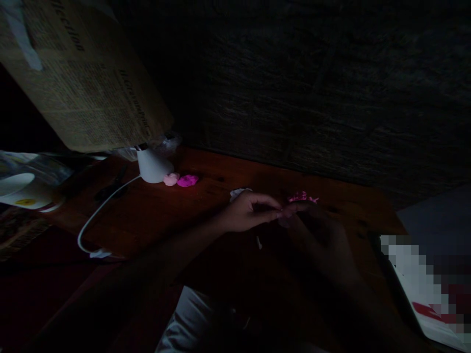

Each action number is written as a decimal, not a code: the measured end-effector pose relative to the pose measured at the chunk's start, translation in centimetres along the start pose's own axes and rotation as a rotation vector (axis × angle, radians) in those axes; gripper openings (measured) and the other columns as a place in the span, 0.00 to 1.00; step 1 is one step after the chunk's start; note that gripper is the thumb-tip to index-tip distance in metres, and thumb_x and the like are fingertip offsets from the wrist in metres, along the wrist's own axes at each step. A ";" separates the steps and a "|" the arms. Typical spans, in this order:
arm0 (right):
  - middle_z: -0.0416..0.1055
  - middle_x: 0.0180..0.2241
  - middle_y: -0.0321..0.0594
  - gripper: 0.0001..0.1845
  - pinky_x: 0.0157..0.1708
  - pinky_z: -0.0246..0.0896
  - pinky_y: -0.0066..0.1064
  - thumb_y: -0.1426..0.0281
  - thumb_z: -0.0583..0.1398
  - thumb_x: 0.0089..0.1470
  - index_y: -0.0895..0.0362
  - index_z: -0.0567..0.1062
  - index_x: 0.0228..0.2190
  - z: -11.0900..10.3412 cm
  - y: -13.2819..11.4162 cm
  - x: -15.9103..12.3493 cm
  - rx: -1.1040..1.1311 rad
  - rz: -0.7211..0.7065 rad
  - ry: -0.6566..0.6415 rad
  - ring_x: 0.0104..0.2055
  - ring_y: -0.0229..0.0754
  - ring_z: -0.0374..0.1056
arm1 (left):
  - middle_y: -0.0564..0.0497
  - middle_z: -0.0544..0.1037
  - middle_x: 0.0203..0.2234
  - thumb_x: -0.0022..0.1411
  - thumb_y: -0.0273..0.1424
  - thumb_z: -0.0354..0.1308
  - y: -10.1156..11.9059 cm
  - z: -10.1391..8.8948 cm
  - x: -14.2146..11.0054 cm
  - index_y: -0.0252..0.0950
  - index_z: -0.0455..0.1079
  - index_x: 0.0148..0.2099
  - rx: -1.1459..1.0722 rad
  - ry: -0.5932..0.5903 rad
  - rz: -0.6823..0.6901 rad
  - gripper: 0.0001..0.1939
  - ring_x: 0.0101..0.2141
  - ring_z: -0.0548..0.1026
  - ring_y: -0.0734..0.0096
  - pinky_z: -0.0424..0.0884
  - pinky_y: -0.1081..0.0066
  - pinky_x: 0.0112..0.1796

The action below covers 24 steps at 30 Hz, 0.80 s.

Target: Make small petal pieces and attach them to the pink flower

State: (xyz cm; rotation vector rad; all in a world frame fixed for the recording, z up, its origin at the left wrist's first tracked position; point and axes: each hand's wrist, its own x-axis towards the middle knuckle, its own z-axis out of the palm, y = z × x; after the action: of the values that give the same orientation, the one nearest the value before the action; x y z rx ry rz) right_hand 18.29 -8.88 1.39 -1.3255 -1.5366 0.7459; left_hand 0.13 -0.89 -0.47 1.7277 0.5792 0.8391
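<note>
L. hand (245, 212) & R. hand (331, 242), well rt. of white conical base (152, 167): fingertips together; too dark to tell what either grips. Pink piece (303, 197), also rt. of base, near fingertips; pale-pink lump (171, 179) beside base, magenta lump (188, 181) slightly farther rt.

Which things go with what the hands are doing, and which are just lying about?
Probably in use:
left hand, right hand (anything between is too dark to tell)
bright pink piece beyond them
pale pink lump, magenta lump

Probably lying about:
lamp
white cup
</note>
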 end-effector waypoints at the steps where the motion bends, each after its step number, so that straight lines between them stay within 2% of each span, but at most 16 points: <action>1: 0.78 0.34 0.40 0.09 0.32 0.68 0.32 0.61 0.62 0.60 0.52 0.78 0.37 0.0 0.0 0.0 -0.004 -0.005 -0.012 0.33 0.42 0.74 | 0.48 0.82 0.31 0.61 0.36 0.65 0.0 0.1 -0.1 0.31 0.79 0.39 -0.001 -0.006 0.004 0.12 0.30 0.77 0.74 0.72 0.75 0.35; 6: 0.78 0.32 0.41 0.12 0.29 0.68 0.32 0.58 0.62 0.61 0.53 0.77 0.36 0.1 0.0 0.1 0.034 0.019 -0.023 0.30 0.42 0.73 | 0.47 0.82 0.30 0.62 0.34 0.64 -0.1 0.4 -0.2 0.31 0.79 0.40 0.036 0.015 0.037 0.10 0.30 0.77 0.74 0.72 0.75 0.35; 10: 0.80 0.35 0.40 0.15 0.32 0.70 0.34 0.58 0.65 0.58 0.52 0.79 0.43 0.2 0.4 0.1 0.092 0.058 0.004 0.32 0.43 0.75 | 0.47 0.82 0.32 0.62 0.34 0.63 0.0 0.4 -0.2 0.32 0.79 0.41 0.035 0.039 0.078 0.10 0.32 0.78 0.73 0.72 0.74 0.35; 14: 0.80 0.38 0.39 0.09 0.39 0.71 0.37 0.62 0.66 0.58 0.50 0.82 0.40 0.1 0.7 0.1 0.083 -0.018 0.005 0.38 0.45 0.76 | 0.47 0.83 0.32 0.63 0.32 0.63 0.2 0.3 -0.1 0.31 0.79 0.39 0.036 0.032 0.096 0.08 0.32 0.79 0.73 0.73 0.75 0.36; 20: 0.80 0.37 0.39 0.08 0.37 0.69 0.35 0.62 0.63 0.61 0.50 0.82 0.38 -0.4 0.6 0.2 -0.057 -0.091 0.038 0.37 0.45 0.76 | 0.46 0.84 0.35 0.60 0.34 0.66 0.4 0.3 -0.1 0.32 0.80 0.38 0.022 0.038 0.059 0.10 0.35 0.80 0.70 0.74 0.73 0.38; 24: 0.81 0.36 0.41 0.09 0.37 0.69 0.36 0.62 0.61 0.62 0.51 0.81 0.37 -0.6 0.3 0.2 -0.100 -0.103 0.014 0.37 0.46 0.76 | 0.46 0.84 0.34 0.60 0.34 0.66 0.5 0.1 0.1 0.32 0.80 0.38 -0.029 0.115 0.030 0.10 0.33 0.79 0.72 0.74 0.73 0.37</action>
State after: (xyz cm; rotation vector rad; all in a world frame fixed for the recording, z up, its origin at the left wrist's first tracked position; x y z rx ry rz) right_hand 18.95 -8.73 1.40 -1.3103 -1.6359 0.6013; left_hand 0.22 -1.02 0.00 1.6735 0.6165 0.9679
